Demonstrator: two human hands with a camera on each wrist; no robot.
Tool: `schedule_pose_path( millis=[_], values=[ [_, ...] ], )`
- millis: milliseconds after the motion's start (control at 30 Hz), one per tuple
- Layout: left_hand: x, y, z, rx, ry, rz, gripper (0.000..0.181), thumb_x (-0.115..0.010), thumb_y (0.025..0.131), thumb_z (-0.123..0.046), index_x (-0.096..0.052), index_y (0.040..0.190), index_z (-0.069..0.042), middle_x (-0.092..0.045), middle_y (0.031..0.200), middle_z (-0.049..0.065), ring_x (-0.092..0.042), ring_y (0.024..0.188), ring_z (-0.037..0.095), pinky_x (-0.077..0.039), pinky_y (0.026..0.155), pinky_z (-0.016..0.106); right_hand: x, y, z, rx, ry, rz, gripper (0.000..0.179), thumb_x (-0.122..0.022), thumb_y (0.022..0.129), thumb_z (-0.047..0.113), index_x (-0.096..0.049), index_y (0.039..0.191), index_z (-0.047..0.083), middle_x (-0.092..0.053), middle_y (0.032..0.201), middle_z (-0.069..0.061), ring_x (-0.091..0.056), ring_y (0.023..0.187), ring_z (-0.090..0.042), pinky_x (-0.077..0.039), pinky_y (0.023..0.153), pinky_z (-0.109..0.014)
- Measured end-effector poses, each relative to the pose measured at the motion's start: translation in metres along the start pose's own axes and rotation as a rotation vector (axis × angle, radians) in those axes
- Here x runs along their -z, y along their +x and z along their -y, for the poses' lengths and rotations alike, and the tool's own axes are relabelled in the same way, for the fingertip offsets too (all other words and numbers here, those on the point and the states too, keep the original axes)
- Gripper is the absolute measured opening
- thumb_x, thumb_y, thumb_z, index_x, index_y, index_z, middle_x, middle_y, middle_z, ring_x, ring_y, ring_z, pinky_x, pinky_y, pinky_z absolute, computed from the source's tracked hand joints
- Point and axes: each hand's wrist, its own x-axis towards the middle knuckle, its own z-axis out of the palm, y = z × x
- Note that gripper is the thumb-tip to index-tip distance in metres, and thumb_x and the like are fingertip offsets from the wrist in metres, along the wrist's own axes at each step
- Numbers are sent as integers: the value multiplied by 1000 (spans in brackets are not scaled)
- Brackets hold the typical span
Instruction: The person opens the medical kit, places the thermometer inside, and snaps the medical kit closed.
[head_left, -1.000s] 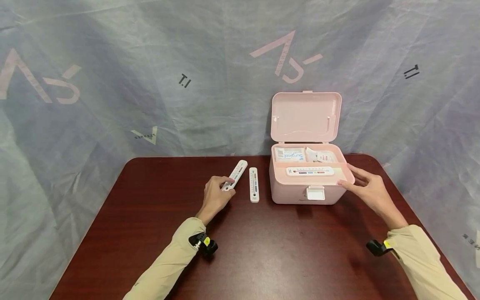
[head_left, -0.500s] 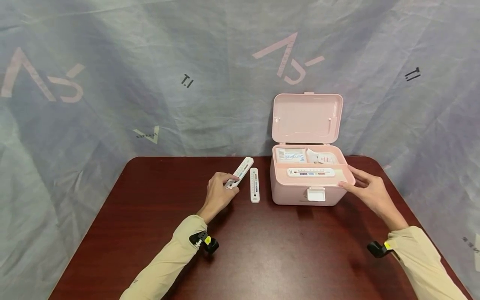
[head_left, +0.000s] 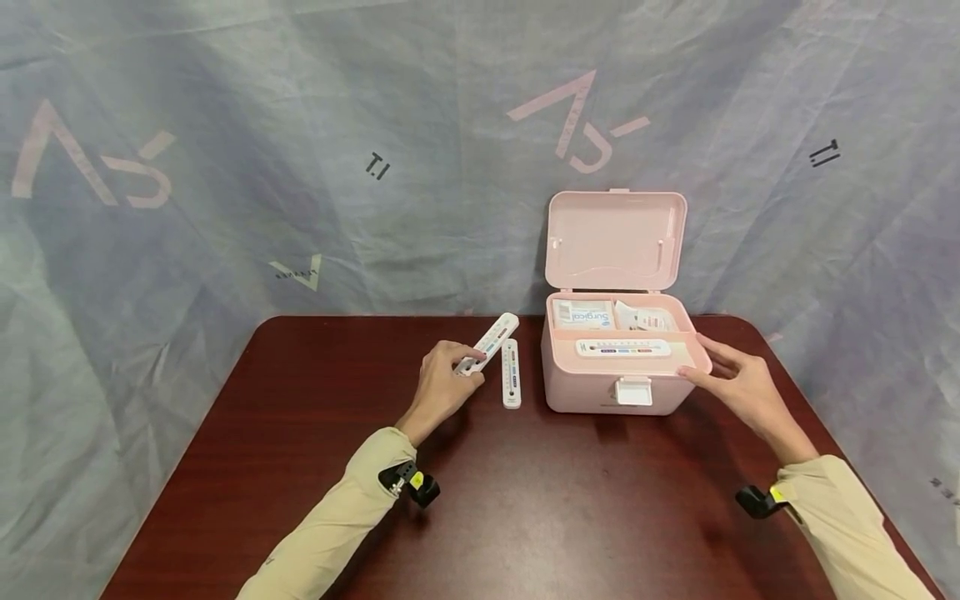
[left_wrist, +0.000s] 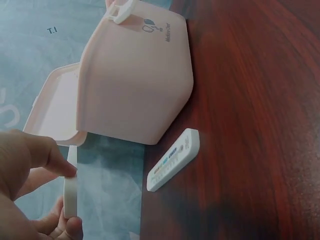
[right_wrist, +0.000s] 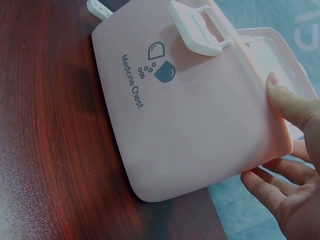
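Note:
My left hand [head_left: 444,382] pinches a white strip thermometer [head_left: 497,335] between thumb and fingers, tilted up and to the right above the table; in the left wrist view its narrow edge [left_wrist: 70,197] shows. Just right of it, a second thermometer [head_left: 511,377] lies flat on the table. A pink medicine chest [head_left: 588,393] stands with its lid [head_left: 615,242] up. Across its front section lies another thermometer [head_left: 623,348]. My right hand [head_left: 738,385] holds the chest's right end, thumb at the upper front edge and fingers against the side, as the right wrist view shows.
Behind the thermometer, the chest's back compartments hold a packet marked Surgical [head_left: 582,314] and a white pack [head_left: 645,317]. A white latch [head_left: 634,391] hangs on the chest's front. The dark red table [head_left: 540,508] ends at a grey curtain [head_left: 420,208].
My left hand has moved slightly right with its thermometer, whose far end now reaches over the top of the one on the table. My right hand stays on the chest.

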Motion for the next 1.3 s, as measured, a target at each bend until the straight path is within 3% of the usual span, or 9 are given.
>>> schedule_pose_path(
  millis=[100,200,467,800,1033,1300],
  values=[
    [1,2,-3,-18,-2,0,26,-74,66,-8,-76,91,-16,-62,100,3,-55,93,20,-43,78,34,1,1,-1,0,-2,3,73,-73,83,33,-39,144,11,-42,141,-23,-56,112,-28,-48,68,-10],
    [4,3,-8,-46,-9,5,27,-73,66,-8,-76,91,-15,-62,99,4,-55,91,20,-43,77,34,1,0,-1,-7,-7,10,74,-72,83,34,-38,145,11,-41,141,-24,-53,114,-37,-47,68,-10],
    [6,10,-19,-118,-38,54,26,-71,68,-8,-76,93,-14,-63,101,4,-56,95,20,-43,79,34,2,-1,0,-18,-14,21,75,-71,84,35,-37,145,10,-39,142,-24,-49,117,-44,-46,68,-9],
    [5,18,-26,-172,-27,57,25,-71,68,-8,-76,91,-14,-65,99,2,-57,93,16,-43,78,32,1,0,1,-21,-17,18,75,-72,83,35,-37,145,10,-40,142,-24,-50,116,-42,-46,68,-9],
    [5,22,-31,-200,-72,79,23,-71,69,-6,-76,90,-13,-65,97,3,-56,93,16,-48,79,38,1,1,0,-7,-10,11,74,-72,83,34,-39,145,10,-40,142,-23,-52,114,-36,-47,68,-10],
    [3,27,-32,-239,-109,139,24,-69,69,-2,-75,90,-12,-62,99,2,-55,91,14,-48,74,28,1,0,0,-12,-6,15,75,-71,84,35,-38,145,9,-39,142,-24,-49,116,-44,-46,68,-9]
  ],
)
